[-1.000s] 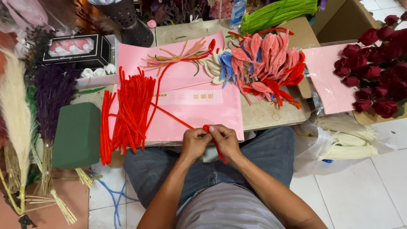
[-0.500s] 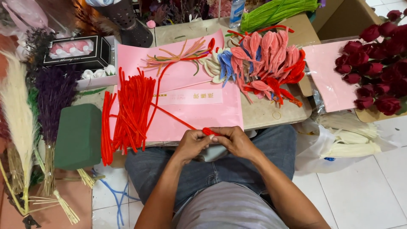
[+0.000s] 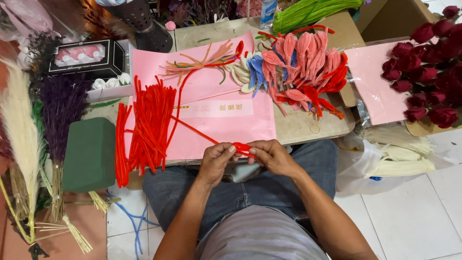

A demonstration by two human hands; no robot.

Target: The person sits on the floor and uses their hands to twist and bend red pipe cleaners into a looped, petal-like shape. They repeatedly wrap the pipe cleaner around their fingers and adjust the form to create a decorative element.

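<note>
My left hand (image 3: 215, 161) and my right hand (image 3: 271, 156) meet above my lap at the front edge of a low table (image 3: 308, 127). Both pinch the folded end of one red pipe cleaner (image 3: 202, 134), whose long tail runs up and left across pink paper (image 3: 226, 130). A pile of straight red pipe cleaners (image 3: 147, 127) lies left of my hands. Further back lie finished looped petal shapes in pink, red, blue and cream (image 3: 298, 62).
A green foam block (image 3: 90, 154) sits left of the pile, with dried purple and cream stems (image 3: 55, 130) beyond it. Dark red fabric roses (image 3: 430, 72) fill the right. Green pipe cleaners (image 3: 313, 10) and a boxed gift set (image 3: 86, 57) lie at the back.
My hands have risen slightly toward the table edge and spread a little, with the red pipe cleaner's end now bent into a small loop between my fingers.
</note>
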